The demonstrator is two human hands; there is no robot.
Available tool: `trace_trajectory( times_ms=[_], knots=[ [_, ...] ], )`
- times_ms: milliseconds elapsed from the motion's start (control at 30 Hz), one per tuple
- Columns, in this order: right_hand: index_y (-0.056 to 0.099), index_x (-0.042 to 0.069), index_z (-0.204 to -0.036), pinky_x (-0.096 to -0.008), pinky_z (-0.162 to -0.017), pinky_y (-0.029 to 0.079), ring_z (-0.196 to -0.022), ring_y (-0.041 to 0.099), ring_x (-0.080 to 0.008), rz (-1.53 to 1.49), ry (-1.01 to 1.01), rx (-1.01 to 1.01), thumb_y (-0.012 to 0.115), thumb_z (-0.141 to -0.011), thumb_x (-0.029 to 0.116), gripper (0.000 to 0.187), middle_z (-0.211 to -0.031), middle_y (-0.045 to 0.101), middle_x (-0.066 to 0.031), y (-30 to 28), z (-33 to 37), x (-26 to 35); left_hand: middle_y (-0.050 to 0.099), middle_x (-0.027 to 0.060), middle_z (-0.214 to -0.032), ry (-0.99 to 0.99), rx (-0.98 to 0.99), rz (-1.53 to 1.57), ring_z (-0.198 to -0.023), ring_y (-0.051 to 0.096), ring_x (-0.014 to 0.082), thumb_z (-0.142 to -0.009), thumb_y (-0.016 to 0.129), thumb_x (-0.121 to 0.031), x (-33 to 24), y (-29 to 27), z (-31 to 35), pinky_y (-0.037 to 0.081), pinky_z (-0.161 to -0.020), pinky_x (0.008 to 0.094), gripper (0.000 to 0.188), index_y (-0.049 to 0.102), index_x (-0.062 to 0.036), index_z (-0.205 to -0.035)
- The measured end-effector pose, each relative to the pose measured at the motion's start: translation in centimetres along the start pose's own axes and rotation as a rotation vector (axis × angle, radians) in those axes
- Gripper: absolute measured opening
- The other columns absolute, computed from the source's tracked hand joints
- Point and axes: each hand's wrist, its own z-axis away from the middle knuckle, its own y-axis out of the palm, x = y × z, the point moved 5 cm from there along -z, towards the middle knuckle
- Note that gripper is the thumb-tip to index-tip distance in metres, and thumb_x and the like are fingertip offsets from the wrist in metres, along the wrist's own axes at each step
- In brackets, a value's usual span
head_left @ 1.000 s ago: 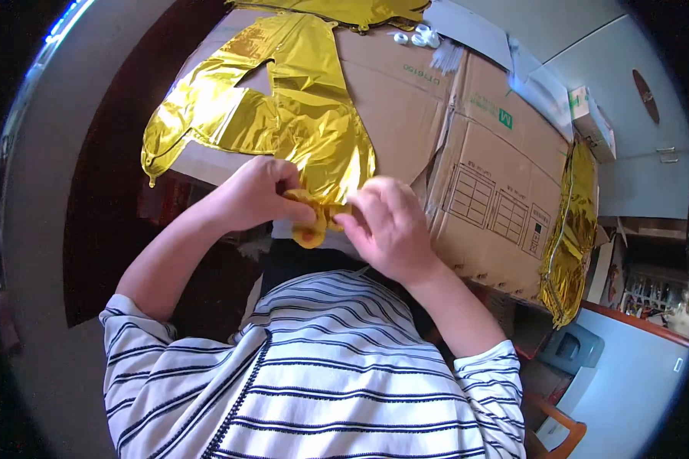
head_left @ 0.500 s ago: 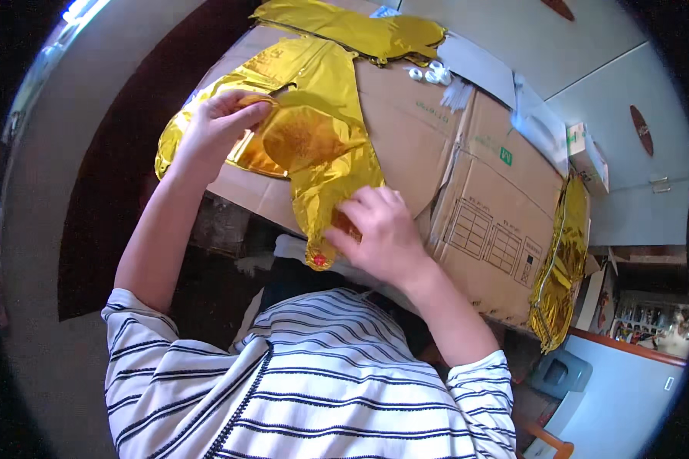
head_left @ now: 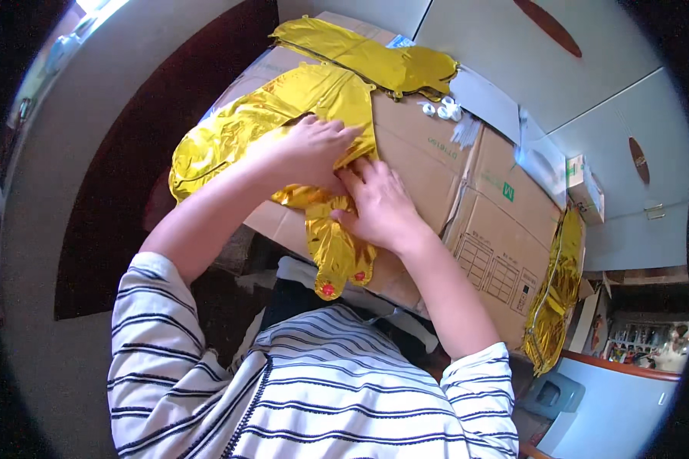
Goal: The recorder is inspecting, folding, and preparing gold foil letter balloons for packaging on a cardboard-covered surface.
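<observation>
A flat gold foil balloon lies creased over the near left part of the cardboard. My left hand reaches across it, knuckles up, with its bent fingers closed on a fold of the foil. Close beside it, my right hand has its curled fingers at the same fold, and its thumb rests lower on the foil. The fingertips of both hands are partly hidden. Below the hands, two narrow gold ends with red spots hang over the cardboard's near edge.
Flattened brown cardboard covers the work surface. More gold foil balloons lie at the back, and another gold foil bundle hangs at the right edge. White rolls, thin clear strips and a small box stand near the cabinets.
My left hand has moved right, carrying the foil's lifted edge over toward my right hand. The foil is now folded, and two red-spotted ends show instead of one.
</observation>
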Motion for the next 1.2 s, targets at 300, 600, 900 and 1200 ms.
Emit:
trace_trajectory(
  times_ms=[300, 600, 900, 1200],
  knots=[
    [0.061, 0.005, -0.127, -0.0456, -0.107, 0.04, -0.122, 0.049, -0.036, -0.009, 0.01, 0.023, 0.08, -0.076, 0.039, 0.064, -0.133, 0.054, -0.0192, -1.0, 0.0, -1.1, 0.068, 0.0041, -0.08, -0.239, -0.035, 0.464, -0.072, 0.058, 0.0104, -0.087, 0.073, -0.023, 11.2, -3.1, -1.7, 0.05, -0.064, 0.0334, 0.028, 0.068, 0.0012, -0.101],
    [0.066, 0.0, -0.113, -0.0469, -0.103, 0.046, -0.122, 0.051, -0.0384, -0.054, 0.037, -0.128, 0.078, -0.079, 0.038, 0.053, -0.122, 0.057, -0.0223, -0.8, -6.6, -2.5, 0.074, 0.012, -0.096, -0.311, -0.194, 0.244, -0.085, 0.07, 0.0259, -0.082, 0.077, -0.023, 18.1, -3.5, -3.7, 0.056, -0.078, 0.0378, 0.042, 0.067, -0.0017, -0.117],
    [0.058, 0.003, -0.131, -0.0446, -0.11, 0.042, -0.13, 0.048, -0.0375, -0.022, 0.138, 0.038, 0.078, -0.08, 0.036, 0.064, -0.141, 0.05, -0.0206, 0.0, -8.7, -3.8, 0.071, 0.019, -0.111, -0.178, -0.218, 0.093, -0.106, 0.066, 0.0358, -0.076, 0.079, -0.055, 10.2, -0.4, -9.5, 0.053, -0.088, 0.0424, 0.081, 0.056, -0.0062, -0.136],
    [0.06, 0.002, -0.124, -0.0464, -0.107, 0.044, -0.125, 0.051, -0.0397, 0.002, 0.114, 0.007, 0.078, -0.08, 0.037, 0.059, -0.129, 0.056, -0.023, 0.4, -8.5, -4.0, 0.07, 0.0133, -0.08, -0.212, -0.147, 0.312, -0.071, 0.067, 0.0246, -0.078, 0.072, -0.03, 14.7, -1.4, -11.3, 0.054, -0.064, 0.0388, 0.035, 0.071, -0.0001, -0.097]
  ],
)
